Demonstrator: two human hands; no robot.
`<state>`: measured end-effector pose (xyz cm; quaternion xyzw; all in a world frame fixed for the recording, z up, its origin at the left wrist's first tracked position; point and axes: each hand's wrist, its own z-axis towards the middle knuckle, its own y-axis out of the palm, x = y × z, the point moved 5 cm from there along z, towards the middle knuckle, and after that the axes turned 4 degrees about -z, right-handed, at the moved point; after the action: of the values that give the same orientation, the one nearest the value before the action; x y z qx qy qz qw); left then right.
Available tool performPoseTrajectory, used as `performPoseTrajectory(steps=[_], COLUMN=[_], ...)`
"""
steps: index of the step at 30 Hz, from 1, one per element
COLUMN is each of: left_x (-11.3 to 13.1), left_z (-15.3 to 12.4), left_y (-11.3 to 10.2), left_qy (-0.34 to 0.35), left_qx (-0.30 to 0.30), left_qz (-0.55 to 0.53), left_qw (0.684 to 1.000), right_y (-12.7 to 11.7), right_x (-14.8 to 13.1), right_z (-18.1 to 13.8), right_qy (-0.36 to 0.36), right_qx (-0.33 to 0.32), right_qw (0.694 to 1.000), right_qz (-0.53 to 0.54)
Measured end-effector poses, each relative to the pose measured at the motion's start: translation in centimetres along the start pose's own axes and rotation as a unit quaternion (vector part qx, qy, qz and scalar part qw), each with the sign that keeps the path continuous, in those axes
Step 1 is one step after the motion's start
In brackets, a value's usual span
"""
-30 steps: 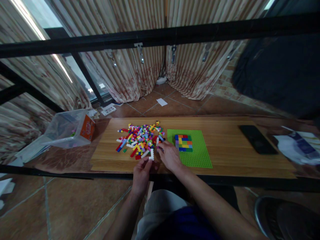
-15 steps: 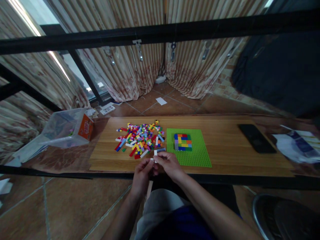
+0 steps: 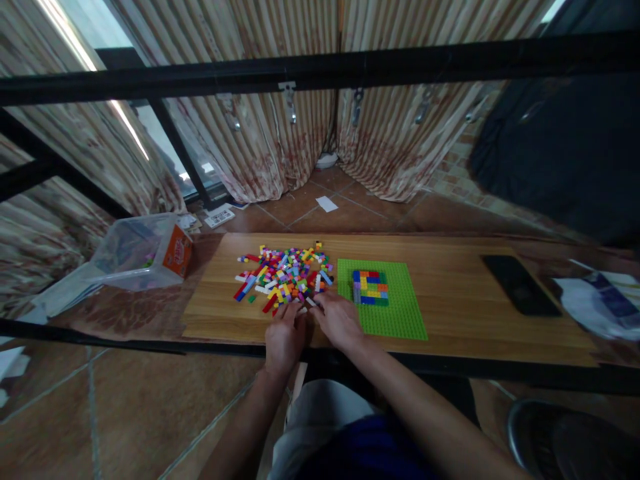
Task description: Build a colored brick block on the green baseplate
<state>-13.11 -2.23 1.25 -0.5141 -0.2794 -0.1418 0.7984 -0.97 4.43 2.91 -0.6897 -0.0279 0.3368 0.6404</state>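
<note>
My left hand (image 3: 284,339) rests low over the near edge of a pile of loose toy bricks (image 3: 287,270), its fingers curled down and close together. Whatever its fingertips hold is hidden. Close beside it on the right, my right hand (image 3: 339,321) has its thumb and fingers pinched at a small white toy brick (image 3: 311,302). To the right lies a green baseplate (image 3: 397,320). On this plate stands a flat, roughly square build of coloured bricks (image 3: 371,288), with red, blue, yellow, green, orange and grey pieces.
A clear plastic box (image 3: 135,250) with an orange label stands left of the wooden board (image 3: 460,300). On the board's right part lies a black phone-like slab (image 3: 520,285). Papers and a packet (image 3: 600,300) lie farther right. A dark metal bar (image 3: 320,67) crosses above.
Both hands have moved forward and down, from holding white bricks up near the board's front edge to the near side of the pile. The view has shifted slightly.
</note>
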Motion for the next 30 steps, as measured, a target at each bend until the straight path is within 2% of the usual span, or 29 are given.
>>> performPoseTrajectory(steps=[10,13,16,18,21,24,26,30], left_x=[-0.1,-0.3,-0.8,-1.1,-0.9,0.0,0.5,0.9], left_z=[-0.4,-0.4,-0.1,0.3,1.1,1.7,1.8,1.3], left_y=[-0.6,-1.0,-1.5,-1.6,-1.4,-1.2,-1.3,-1.4], left_qy=[0.043,0.024,-0.047,-0.119,-0.219,-0.272,-0.287,-0.298], left_qx=[0.033,0.042,0.052,0.055,0.025,-0.028,-0.036,-0.01], left_qz=[-0.076,-0.125,-0.195,-0.273,-0.424,-0.517,-0.55,-0.603], left_qw=[0.996,0.991,0.978,0.953,0.878,0.811,0.783,0.74], right_y=[-0.5,-0.1,-0.3,-0.9,-2.1,-3.2,-3.5,-2.3], right_x=[-1.7,-1.8,-1.5,-1.3,-1.6,-2.0,-2.0,-1.2], right_z=[3.9,4.6,4.3,3.7,2.5,1.3,0.8,0.3], right_qy=[-0.015,-0.02,-0.031,-0.053,-0.1,-0.138,-0.131,-0.045], right_qx=[0.043,0.046,0.066,0.074,0.063,0.052,0.049,0.044], right_qw=[0.999,0.999,0.996,0.988,0.972,0.96,0.951,0.906], right_qz=[-0.007,0.002,0.058,0.122,0.206,0.238,0.277,0.418])
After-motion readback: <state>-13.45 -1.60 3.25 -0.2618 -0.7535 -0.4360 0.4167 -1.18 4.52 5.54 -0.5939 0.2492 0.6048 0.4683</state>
